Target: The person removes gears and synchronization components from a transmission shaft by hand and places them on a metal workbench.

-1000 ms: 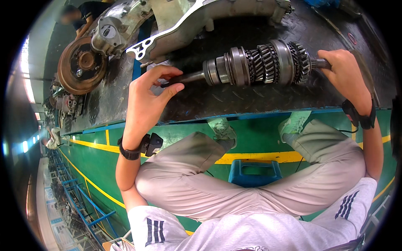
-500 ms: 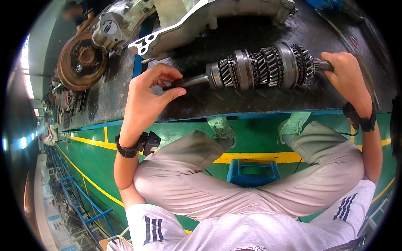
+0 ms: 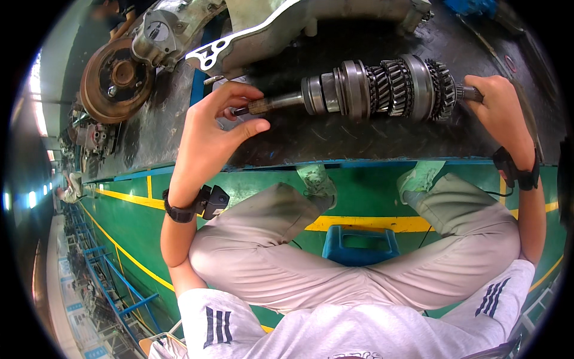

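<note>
A steel gear shaft (image 3: 391, 90) with several helical gears and smooth rings stretches left to right over the dark table. My right hand (image 3: 499, 110) is closed round its splined right end. At the other end, my left hand (image 3: 224, 122) surrounds the thin, stepped tip, fingers curved behind it. The left thumb stands apart from the fingers, with a gap between thumb and shaft. Whether the left fingers touch the metal cannot be made out. Black bands with small devices sit on both wrists.
Beyond the shaft lies a large cast metal housing (image 3: 263, 39). A rusty brake drum (image 3: 116, 81) and another casting (image 3: 158, 36) are at the far left. The table's blue front edge (image 3: 359, 163) runs before my knees, with a blue stool (image 3: 360, 245) below. Another person is at upper left.
The gear shaft has shifted slightly right and its left end has risen. A smooth ring now shows where helical teeth were near its left side. My left thumb is farther from the shaft.
</note>
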The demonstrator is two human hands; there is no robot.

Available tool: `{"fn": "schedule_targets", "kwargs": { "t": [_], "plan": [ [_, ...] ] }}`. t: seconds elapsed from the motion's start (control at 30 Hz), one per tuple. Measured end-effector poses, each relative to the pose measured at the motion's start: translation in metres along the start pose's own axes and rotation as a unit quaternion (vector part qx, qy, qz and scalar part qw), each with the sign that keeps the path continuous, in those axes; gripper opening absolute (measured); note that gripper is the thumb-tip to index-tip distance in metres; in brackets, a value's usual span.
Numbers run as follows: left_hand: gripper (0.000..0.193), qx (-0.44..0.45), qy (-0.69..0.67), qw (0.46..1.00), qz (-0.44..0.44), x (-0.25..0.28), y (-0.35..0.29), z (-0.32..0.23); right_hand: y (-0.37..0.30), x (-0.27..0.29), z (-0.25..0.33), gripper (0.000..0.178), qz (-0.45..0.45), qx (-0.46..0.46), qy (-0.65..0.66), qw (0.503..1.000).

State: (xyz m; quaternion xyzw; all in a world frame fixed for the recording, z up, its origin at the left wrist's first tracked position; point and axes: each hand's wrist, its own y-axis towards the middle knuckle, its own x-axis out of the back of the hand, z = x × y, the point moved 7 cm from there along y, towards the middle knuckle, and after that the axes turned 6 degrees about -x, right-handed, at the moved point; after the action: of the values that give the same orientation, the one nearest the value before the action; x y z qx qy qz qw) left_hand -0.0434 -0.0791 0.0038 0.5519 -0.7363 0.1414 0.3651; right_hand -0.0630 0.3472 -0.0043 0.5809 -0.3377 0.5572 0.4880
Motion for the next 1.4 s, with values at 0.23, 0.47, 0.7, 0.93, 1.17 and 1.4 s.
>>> {"fn": "schedule_targets", "kwargs": {
  "t": [0.23, 0.47, 0.7, 0.93, 1.17, 1.4],
  "plan": [
    [0.04, -0.006, -0.002, 1.0, -0.016, 0.002, 0.004, 0.008, 0.003, -0.001, 0.003, 0.019, 0.007, 0.004, 0.019, 1.0],
    [0.037, 0.035, 0.009, 0.999, -0.032, -0.004, -0.002, 0.026, 0.009, -0.002, 0.005, 0.019, -0.034, 0.045, -0.019, 0.998],
    [0.032, 0.029, 0.051, 0.997, -0.047, -0.004, 0.011, 0.013, 0.006, 0.003, -0.002, 0.019, 0.002, 0.003, 0.002, 1.0],
    [0.03, 0.011, 0.071, 0.995, -0.063, 0.0, 0.007, 0.014, 0.007, 0.002, 0.004, 0.02, 0.002, -0.009, 0.0, 1.0],
    [0.031, 0.01, 0.063, 0.996, -0.063, 0.001, 0.005, 0.018, 0.011, -0.001, 0.001, 0.018, 0.012, -0.021, 0.019, 1.0],
    [0.034, 0.012, 0.074, 0.996, -0.049, -0.003, 0.01, 0.007, 0.013, -0.001, 0.002, 0.017, 0.024, -0.036, 0.028, 0.999]
  ]
}}
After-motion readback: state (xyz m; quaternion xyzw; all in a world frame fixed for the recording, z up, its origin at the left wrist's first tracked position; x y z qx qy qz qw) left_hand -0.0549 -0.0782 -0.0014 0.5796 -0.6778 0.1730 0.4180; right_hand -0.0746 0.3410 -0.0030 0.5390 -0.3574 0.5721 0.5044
